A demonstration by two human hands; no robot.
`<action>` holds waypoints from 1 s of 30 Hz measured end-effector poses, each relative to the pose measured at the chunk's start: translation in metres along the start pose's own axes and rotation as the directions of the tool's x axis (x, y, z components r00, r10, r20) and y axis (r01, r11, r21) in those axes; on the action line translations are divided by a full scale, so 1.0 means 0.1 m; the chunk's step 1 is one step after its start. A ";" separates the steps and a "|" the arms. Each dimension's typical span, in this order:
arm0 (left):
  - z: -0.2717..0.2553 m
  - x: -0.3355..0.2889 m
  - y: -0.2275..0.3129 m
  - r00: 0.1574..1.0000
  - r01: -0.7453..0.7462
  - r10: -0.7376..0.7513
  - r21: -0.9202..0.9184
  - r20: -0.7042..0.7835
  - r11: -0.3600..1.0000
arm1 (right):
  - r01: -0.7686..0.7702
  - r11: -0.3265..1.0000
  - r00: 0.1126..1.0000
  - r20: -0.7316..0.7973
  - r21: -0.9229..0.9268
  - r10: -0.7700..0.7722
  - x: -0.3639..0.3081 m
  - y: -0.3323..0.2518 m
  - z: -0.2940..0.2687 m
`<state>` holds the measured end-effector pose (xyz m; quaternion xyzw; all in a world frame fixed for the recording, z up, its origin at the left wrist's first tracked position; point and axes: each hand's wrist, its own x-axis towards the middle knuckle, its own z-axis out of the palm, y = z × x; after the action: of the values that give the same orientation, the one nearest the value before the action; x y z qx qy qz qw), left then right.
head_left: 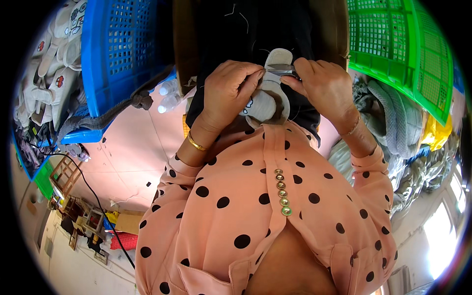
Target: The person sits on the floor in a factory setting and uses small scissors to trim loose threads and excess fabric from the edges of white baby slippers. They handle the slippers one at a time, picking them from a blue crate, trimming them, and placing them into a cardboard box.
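A light-coloured slipper (263, 106) with a small printed patch lies in my lap, its pale sole (279, 56) pointing away from me. My right hand (324, 88) is closed around metal thread snips (280, 67), whose blades point left across the slipper. At the slipper's left side, my left hand (231, 91) pinches its thumb and fingers together close to the blade tips. What sits between those fingertips is too small to make out. Dark cloth (246, 37) with a few loose threads covers my legs under the slipper.
To the left stands a blue plastic basket (122, 59), with a heap of pale slippers (54, 73) beyond it. A green crate (388, 44) is at the right, above grey shoe parts (393, 113) and a yellow bag (436, 132). Clear bottles (168, 96) stand on the floor.
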<state>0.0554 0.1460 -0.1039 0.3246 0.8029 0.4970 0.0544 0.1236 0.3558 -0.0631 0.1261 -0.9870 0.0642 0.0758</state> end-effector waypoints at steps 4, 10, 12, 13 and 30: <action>0.02 0.01 0.01 0.997 -0.061 0.064 0.071 -0.037 0.996 | 0.019 0.999 1.000 0.000 -0.026 -0.019 0.03 0.02 0.01; 0.05 -0.02 -0.02 0.984 -0.134 0.149 0.152 -0.093 0.979 | 0.056 0.997 0.998 -0.001 -0.057 -0.057 0.05 0.03 0.02; 0.06 -0.01 -0.02 0.985 -0.138 0.151 0.141 -0.088 0.980 | 0.057 0.997 0.998 -0.004 -0.060 -0.057 0.05 0.03 0.04; 0.06 -0.01 -0.02 0.984 -0.146 0.160 0.149 -0.084 0.978 | 0.061 0.996 0.998 -0.004 -0.064 -0.061 0.06 0.03 0.05; 0.06 -0.03 -0.04 0.979 0.202 -0.202 -0.191 0.022 0.960 | -0.444 0.291 0.839 0.279 0.848 0.468 0.12 -0.21 0.22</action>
<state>0.0587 0.1481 -0.1107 0.2347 0.7799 0.5639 0.1368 0.1148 0.3296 -0.0806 -0.1400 -0.7942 0.5912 -0.0120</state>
